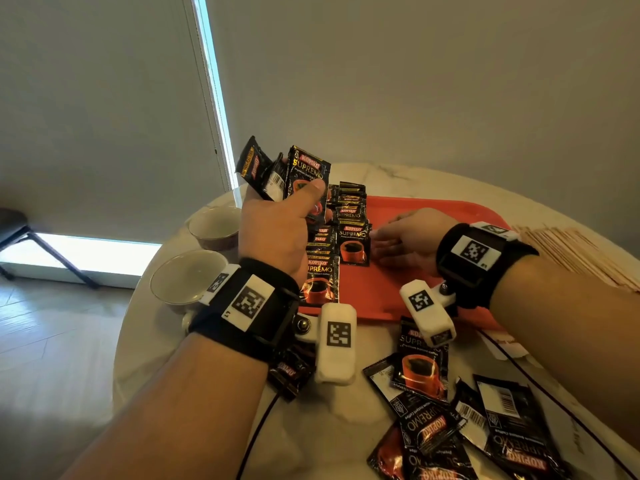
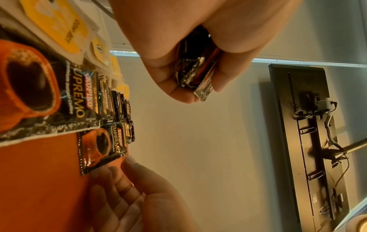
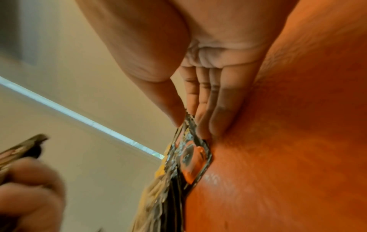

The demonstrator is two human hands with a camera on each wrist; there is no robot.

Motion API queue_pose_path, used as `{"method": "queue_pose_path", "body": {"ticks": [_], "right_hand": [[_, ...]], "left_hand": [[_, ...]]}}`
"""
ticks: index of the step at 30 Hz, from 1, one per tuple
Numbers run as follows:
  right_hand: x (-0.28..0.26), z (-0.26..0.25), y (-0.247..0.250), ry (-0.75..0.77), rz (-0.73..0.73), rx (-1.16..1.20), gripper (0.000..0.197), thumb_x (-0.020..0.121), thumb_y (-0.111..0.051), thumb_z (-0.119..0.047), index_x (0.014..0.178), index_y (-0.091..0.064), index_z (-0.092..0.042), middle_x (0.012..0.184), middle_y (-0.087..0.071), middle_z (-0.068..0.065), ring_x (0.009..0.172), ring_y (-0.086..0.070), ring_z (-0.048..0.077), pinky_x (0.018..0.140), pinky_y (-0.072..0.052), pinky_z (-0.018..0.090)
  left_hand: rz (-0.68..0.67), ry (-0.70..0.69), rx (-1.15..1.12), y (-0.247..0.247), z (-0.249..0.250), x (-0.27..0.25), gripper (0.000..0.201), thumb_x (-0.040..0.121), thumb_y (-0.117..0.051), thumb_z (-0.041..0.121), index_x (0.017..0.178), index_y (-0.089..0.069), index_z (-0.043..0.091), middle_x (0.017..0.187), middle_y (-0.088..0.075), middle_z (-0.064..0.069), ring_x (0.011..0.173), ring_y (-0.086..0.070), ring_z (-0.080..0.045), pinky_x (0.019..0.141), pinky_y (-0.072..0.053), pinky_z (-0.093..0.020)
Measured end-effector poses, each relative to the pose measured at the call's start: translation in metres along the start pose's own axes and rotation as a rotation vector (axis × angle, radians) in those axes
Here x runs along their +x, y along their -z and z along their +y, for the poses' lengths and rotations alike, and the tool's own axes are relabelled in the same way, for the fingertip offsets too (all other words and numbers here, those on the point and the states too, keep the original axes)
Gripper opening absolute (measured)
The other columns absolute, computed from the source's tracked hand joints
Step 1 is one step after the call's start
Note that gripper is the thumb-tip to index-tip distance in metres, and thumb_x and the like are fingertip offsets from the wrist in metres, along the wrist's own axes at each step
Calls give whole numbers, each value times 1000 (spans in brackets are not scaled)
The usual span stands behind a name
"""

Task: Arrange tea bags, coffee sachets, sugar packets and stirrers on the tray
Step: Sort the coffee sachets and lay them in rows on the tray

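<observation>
Right hand [image 1: 398, 242] aligning a sachet row [image 1: 349, 233] on the red tray [image 1: 433, 216].
Its straight fingers are pressing the nearest sachet's right edge; left hand [image 1: 277, 226], hovering left of the row, is gripping spare coffee sachets [image 1: 304, 178].

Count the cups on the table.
2: both left of the red tray, the near cup by the left wrist, the far cup behind it. Others may be hidden.
</observation>
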State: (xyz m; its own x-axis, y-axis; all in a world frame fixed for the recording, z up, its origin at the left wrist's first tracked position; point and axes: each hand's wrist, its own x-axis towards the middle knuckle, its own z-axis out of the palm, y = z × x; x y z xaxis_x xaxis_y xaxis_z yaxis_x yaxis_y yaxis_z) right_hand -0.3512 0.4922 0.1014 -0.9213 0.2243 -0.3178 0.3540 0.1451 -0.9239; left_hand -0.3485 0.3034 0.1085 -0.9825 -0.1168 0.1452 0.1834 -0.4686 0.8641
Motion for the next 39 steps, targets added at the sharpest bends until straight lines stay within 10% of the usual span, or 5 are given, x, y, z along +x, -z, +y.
{"method": "queue_pose_path", "body": {"ticks": [13,25,31,39], "right_hand": [[-10,-16,-13,-107,-132,-360,12,91,-74,-15,99,-75,-5,79,-69,6,62,-62,15,62,-54,28],[-13,-13,0,-48,-157,-63,15,93,-70,-16,103,-72,-5,75,-58,5,65,-55,16,65,-50,29],[-33,-30,-3,227,-293,232,26,83,-72,-39,95,-70,-17,83,-68,0,67,-63,14,70,-52,34],[-35,-34,-9,371,-184,356,10,84,-76,-15,91,-68,-14,85,-72,5,69,-66,16,68,-53,33]], "left_hand": [[13,7,-8,2,-2,4,24,93,-74,2,114,-65,8,97,-77,-15,73,-77,-24,58,-59,-33],[-14,64,-15,3,-7,4,30,92,-71,1,121,-63,1,98,-77,-17,77,-77,-27,65,-61,-38],[-178,108,66,-3,-6,-5,46,76,-85,13,117,-71,0,108,-77,-24,97,-75,-44,89,-59,-65],[-202,182,56,-1,-3,-5,20,94,-73,12,113,-72,5,89,-78,-10,79,-76,-25,67,-60,-39]]}}
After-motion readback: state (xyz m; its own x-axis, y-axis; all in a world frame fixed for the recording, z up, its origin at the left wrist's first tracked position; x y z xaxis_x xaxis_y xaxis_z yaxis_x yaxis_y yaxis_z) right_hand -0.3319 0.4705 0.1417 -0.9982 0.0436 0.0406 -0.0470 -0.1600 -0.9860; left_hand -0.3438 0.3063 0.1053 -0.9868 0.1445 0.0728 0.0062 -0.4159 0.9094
